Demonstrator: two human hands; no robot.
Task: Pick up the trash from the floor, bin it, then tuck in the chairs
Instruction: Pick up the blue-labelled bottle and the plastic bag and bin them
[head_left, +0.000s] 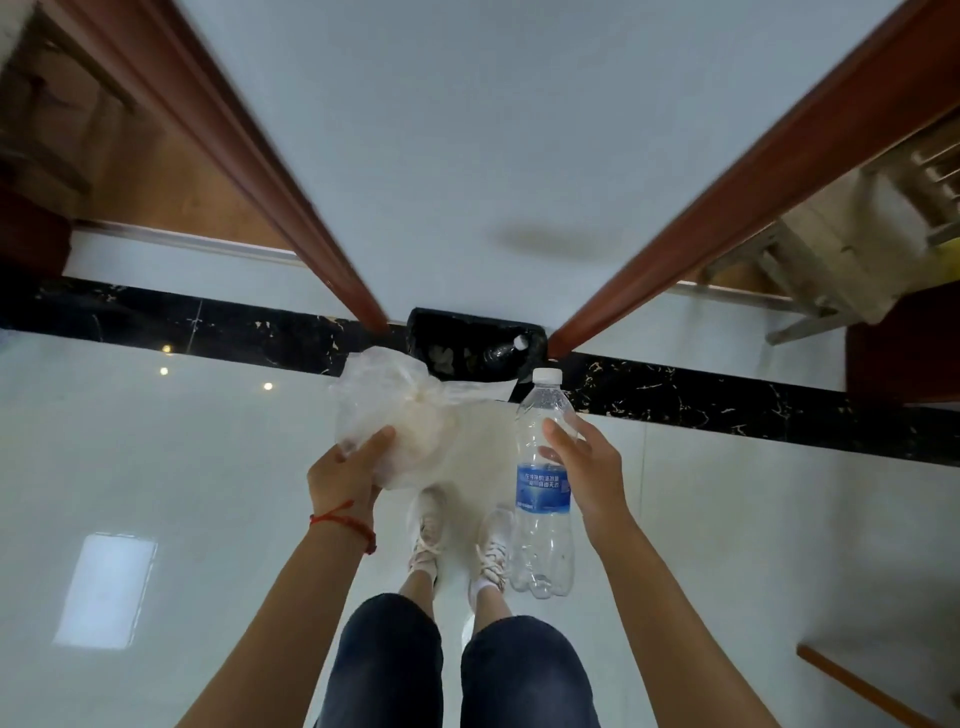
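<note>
Clear plastic makes up both pieces of trash, and both are held up in the air above the pale glossy floor (182, 467). The crumpled plastic bag (395, 415) is in the left hand (345, 475), whose fingers (371, 441) curl round its lower edge with the thumb pressed against the near side. The empty bottle (543, 483), white-capped and blue-labelled, stands upright in the right hand (587, 462); the thumb and fingers wrap its upper body just above the label, and its base hangs free near the right shoe (493, 551).

Straight ahead, a black bin (467, 345) sits against the white wall (493, 130), on the black marble strip (727, 400) that runs across the floor. Its mouth is open; another capped bottle and some pale scraps lie inside. The bag's top overlaps the bin's near left rim in this view, and the held bottle's cap sits just beside the right rim.

Brown wooden frames (291, 208) flank the wall on both sides and meet the floor just beside the bin. A pale wooden chair (810, 260) shows beyond the right-hand frame, well apart from the hands.

Both forearms reach forward and slightly inward, with a red cord (343, 519) at the left wrist.
</note>
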